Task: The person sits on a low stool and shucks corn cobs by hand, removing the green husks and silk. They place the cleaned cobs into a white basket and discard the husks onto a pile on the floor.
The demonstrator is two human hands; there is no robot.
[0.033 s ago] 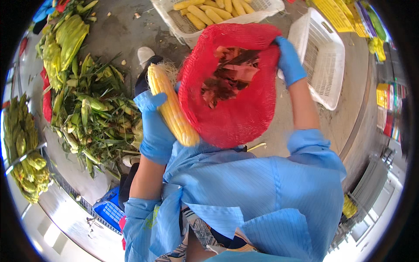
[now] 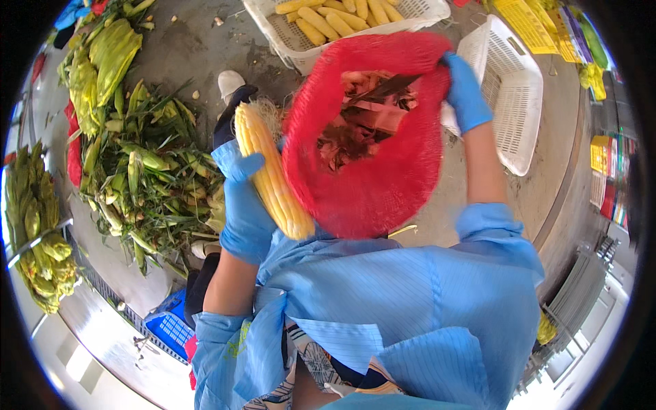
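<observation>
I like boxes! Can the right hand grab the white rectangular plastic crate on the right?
Probably not: the blue-gloved right hand grips the red mesh sack, though the crate looks near.

No word, number or sign could be read. A green mark (image 2: 238, 339) on the left side of the blue garment (image 2: 355, 280) could not be resolved as lettering. Yellow and red items (image 2: 600, 154) near the right rim appeared too small to judge.
</observation>
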